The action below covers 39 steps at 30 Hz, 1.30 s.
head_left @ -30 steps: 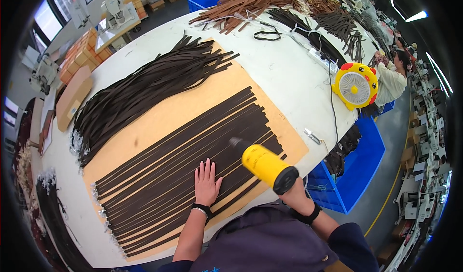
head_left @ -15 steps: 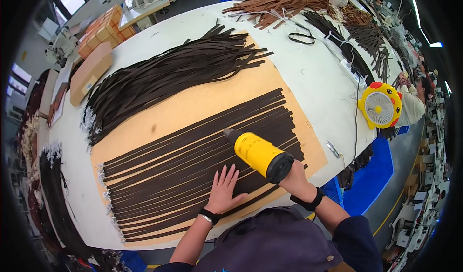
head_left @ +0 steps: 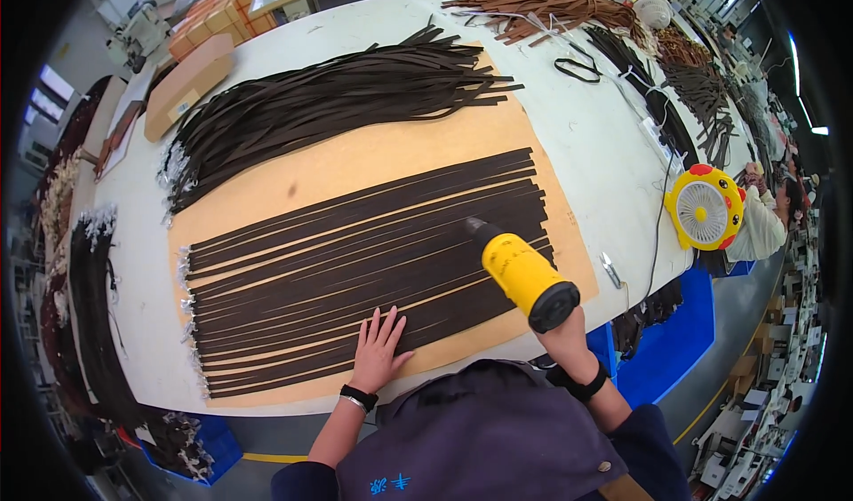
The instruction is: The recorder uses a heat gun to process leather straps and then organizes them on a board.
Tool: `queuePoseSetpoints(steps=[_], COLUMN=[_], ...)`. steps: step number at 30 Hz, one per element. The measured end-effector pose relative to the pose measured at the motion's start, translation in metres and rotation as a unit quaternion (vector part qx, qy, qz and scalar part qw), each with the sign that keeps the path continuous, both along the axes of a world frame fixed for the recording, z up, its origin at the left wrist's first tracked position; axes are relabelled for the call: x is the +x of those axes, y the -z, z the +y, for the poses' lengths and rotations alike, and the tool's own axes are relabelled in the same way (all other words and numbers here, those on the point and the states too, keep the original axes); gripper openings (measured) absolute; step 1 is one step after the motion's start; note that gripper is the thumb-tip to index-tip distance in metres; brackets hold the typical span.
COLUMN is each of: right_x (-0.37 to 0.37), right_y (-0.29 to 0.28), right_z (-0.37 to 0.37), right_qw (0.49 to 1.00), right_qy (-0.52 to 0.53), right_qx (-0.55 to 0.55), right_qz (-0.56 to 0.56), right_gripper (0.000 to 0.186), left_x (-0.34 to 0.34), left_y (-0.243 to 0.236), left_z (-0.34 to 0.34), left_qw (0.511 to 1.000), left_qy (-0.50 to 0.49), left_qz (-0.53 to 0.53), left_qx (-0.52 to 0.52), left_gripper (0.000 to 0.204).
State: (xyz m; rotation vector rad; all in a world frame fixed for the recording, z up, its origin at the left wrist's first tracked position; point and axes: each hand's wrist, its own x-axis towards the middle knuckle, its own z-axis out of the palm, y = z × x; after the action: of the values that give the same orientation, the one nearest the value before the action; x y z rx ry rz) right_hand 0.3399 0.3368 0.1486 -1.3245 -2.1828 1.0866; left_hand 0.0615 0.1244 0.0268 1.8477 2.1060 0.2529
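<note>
My right hand [head_left: 564, 334] grips a yellow heat gun [head_left: 524, 274] by its handle, which is mostly hidden behind the gun's round black back end. Its dark nozzle points up and left, above a row of dark brown flat straps [head_left: 355, 266]. My left hand [head_left: 378, 345] lies flat with fingers spread on the near straps. The straps lie side by side on a tan board [head_left: 311, 181], with whitish tufts at their left ends. Beyond them, a loose pile of similar dark straps [head_left: 329, 101] rests on the board.
A yellow animal-shaped fan [head_left: 702, 206] and small snips [head_left: 610, 270] sit at the right of the white table [head_left: 586, 128]. Brown strap bundles [head_left: 542, 11] lie at the back. More dark straps [head_left: 93, 306] hang over the left edge. A blue bin [head_left: 680, 341] stands at the right.
The heat gun has shifted right relative to the straps, with its nozzle nearer their right ends. My left hand has moved to the straps nearest me. The whole view has shifted slightly.
</note>
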Motion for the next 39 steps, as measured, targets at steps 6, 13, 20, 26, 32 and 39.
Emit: queuePoseSetpoints(steps=[6,13,20,26,32,39], right_x=[0.032,0.048,0.017,0.021,-0.029,-0.038], right_y=[0.006,-0.002,-0.006,0.006,-0.025,-0.024], right_z=[-0.049,-0.051,-0.092,-0.106,-0.171,-0.182], right_qw=[0.993,0.992,0.986,0.998,0.997,0.984], right_qy=[-0.114,-0.122,-0.162,-0.002,-0.078,0.147], right_qx=[-0.004,0.017,0.006,0.047,0.005,0.093], right_qz=[0.005,-0.012,0.032,0.043,0.015,-0.040], right_gripper=[0.032,0.033,0.038,0.030,0.034,0.026], left_x=[0.017,0.048,0.052,0.022,-0.027,-0.070], left_y=[-0.007,-0.018,-0.003,-0.018,0.031,0.028], left_z=[-0.041,-0.146,-0.159,-0.155,-0.256,-0.325], left_qw=[0.985,0.921,0.923,0.945,0.916,0.912], left_qy=[-0.167,-0.383,-0.373,-0.294,-0.353,-0.383], left_qz=[-0.014,0.039,0.030,-0.004,-0.081,-0.049], left_qx=[0.043,0.061,0.083,0.145,0.171,0.137], left_gripper=[0.070,0.062,0.056,0.048,0.043,0.033])
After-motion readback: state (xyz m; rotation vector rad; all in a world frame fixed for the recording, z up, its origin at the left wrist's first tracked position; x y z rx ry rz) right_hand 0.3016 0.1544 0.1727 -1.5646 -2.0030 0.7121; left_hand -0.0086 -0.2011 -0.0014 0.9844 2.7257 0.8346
